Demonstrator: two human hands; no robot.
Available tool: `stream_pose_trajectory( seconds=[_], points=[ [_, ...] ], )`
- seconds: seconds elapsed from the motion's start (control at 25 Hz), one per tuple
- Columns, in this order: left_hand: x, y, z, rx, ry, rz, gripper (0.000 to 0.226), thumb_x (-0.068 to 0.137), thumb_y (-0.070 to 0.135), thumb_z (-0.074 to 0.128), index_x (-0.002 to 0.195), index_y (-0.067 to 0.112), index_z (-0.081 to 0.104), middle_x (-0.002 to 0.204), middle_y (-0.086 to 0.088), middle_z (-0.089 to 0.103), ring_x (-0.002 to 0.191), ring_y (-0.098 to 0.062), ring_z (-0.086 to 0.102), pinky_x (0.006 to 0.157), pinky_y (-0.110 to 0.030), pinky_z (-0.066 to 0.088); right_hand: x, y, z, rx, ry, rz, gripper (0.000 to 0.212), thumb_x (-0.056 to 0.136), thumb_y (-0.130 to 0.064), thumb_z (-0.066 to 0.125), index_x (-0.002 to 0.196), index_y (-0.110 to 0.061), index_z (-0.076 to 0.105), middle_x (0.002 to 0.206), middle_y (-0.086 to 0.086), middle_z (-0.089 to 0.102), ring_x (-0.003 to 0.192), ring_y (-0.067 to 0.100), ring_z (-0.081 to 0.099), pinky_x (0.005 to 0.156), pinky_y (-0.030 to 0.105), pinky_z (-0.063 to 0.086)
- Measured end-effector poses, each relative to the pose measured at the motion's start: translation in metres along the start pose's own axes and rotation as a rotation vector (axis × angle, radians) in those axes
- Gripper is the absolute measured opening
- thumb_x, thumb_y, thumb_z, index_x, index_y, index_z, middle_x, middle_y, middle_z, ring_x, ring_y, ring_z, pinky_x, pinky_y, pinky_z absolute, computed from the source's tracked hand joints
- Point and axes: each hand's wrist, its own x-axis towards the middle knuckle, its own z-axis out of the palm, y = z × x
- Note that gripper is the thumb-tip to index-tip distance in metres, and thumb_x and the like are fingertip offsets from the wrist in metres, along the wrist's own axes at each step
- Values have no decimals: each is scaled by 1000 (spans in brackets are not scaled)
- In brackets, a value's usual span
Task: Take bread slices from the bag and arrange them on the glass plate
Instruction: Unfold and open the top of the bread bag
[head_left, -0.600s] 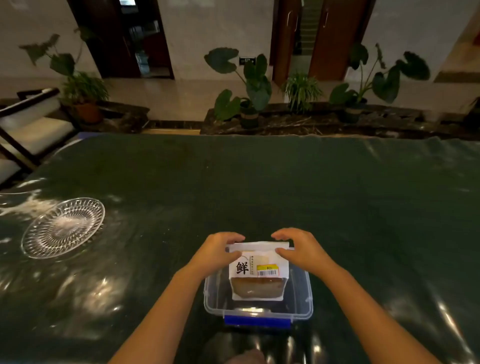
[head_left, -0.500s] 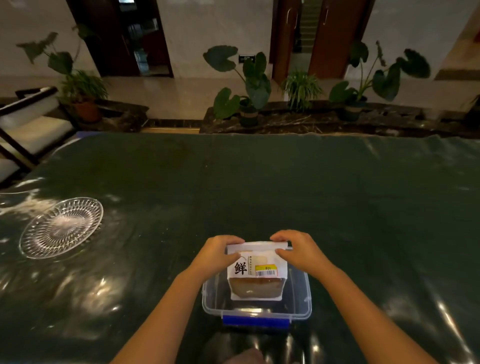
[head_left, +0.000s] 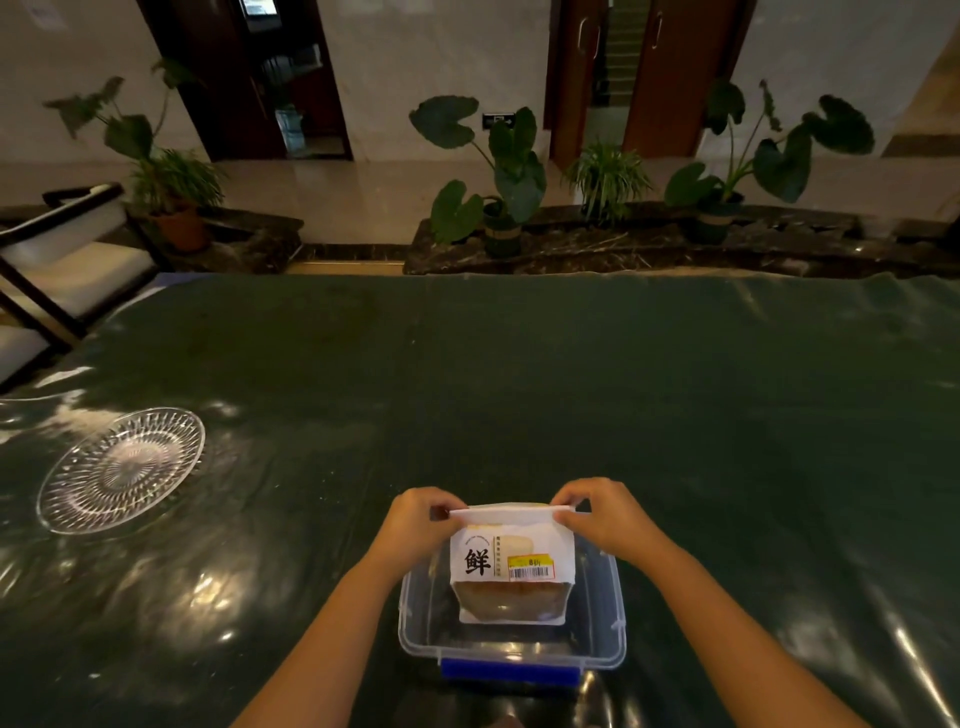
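A white bread bag (head_left: 511, 561) with a black character and a yellow price sticker stands upright inside a clear plastic box (head_left: 511, 642) near the table's front edge. Brown bread shows through its lower window. My left hand (head_left: 421, 525) pinches the bag's top strip at its left end and my right hand (head_left: 605, 517) pinches the right end. The bag's top looks closed. The cut-glass plate (head_left: 122, 470) lies bare at the far left of the table, well apart from both hands.
The table is covered by a shiny dark green sheet (head_left: 519, 374). The box has a blue clip (head_left: 509, 675) on its near side. A white-cushioned chair (head_left: 57, 260) stands off the left corner. Potted plants (head_left: 498, 176) line a ledge behind the table.
Both hands have shifted from the bag's upper sides to its top strip and drawn it up taller. The plate has not moved.
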Motion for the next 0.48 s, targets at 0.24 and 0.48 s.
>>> stream_pose_trajectory(
  seconds=[0.24,0.48],
  points=[
    [1,-3,-10,-2,-91,37,16,81,15,67,78,31,66,87,9,67,83,-5,64,68,-18,52,2,1,-8,-162,-59,-69,0,81,-27,65,81,-26,65,87,-12,60,86,8,58,74,20,49],
    [1,-6,-22,66,-84,54,16,78,19,71,75,33,66,77,6,70,73,-5,67,66,-19,52,4,-5,-26,-624,-147,-346,16,78,-41,62,87,-28,61,94,-7,64,90,7,53,84,23,38]
  ],
)
